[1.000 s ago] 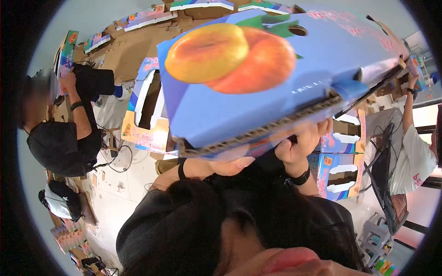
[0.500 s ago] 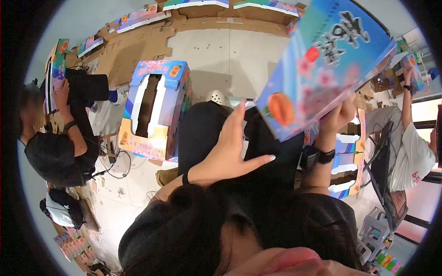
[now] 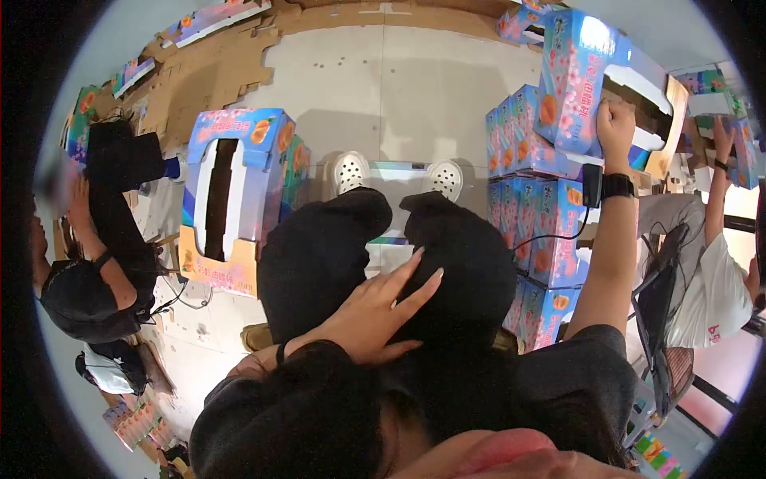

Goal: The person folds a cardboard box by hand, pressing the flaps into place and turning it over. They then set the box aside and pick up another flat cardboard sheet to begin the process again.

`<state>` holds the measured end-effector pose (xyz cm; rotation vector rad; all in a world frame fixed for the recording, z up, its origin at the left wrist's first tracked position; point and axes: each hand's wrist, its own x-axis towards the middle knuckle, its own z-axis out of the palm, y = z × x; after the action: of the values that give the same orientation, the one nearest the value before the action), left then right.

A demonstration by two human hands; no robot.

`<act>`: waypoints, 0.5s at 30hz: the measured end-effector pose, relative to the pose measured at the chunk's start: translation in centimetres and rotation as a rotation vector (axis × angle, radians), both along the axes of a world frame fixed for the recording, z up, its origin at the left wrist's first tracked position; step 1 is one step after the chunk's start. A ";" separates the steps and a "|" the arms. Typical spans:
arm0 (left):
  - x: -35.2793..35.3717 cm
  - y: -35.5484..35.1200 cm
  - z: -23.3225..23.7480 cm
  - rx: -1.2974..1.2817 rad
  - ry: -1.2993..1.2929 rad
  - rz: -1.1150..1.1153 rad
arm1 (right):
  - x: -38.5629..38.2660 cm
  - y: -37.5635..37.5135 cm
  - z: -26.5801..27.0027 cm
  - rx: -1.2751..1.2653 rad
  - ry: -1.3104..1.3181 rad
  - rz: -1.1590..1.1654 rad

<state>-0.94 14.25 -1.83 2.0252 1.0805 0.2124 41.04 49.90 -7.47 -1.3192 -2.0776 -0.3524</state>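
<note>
My right hand [image 3: 616,128] is closed on the edge of the handle opening of a blue and pink printed box [image 3: 570,88] at the upper right. That box lies tilted over the top of a stack of similar boxes [image 3: 550,227]. Low over my lap, my left hand [image 3: 383,307] has its fingers spread and holds nothing. To the left of my legs stands another printed box [image 3: 255,180], with a long opening between white flaps.
Flattened cardboard [image 3: 191,88] covers the floor at the upper left. A co-worker [image 3: 88,279] sits at the far left, and another person [image 3: 710,279] is at the far right beside a dark chair [image 3: 662,311]. A black cable crosses the stack.
The box in my right hand has moved from in front of me to the upper right, over the stack. My left hand has dropped toward my lap. The view has shifted, showing both my shoes.
</note>
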 end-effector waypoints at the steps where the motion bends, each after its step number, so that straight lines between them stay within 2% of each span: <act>1: 0.2 0.4 -0.2 -0.014 0.025 -0.010 | 1.5 1.4 -1.8 -0.118 0.025 -0.090; 5: 0.5 1.5 -0.9 -0.204 0.035 -0.002 | 6.8 3.8 -7.4 -0.172 -0.255 -0.243; 8: 0.5 2.2 -1.6 -0.243 0.094 -0.010 | 8.3 3.2 -11.4 -0.367 -0.331 -0.412; 9: 0.3 2.2 -1.9 -0.209 0.105 -0.003 | 8.8 2.8 -12.7 -0.546 -0.303 -0.477; 12: 0.0 2.0 -2.4 -0.181 0.147 0.014 | 9.1 1.8 -15.8 -0.435 -0.345 -0.537; 15: -0.1 2.0 -2.3 -0.171 0.161 0.017 | 9.7 2.3 -16.3 -0.422 -0.314 -0.523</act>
<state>-1.08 16.26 -4.15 1.9044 1.1739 -0.0343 50.77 52.19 -23.79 -2.1930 -2.1013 -0.3708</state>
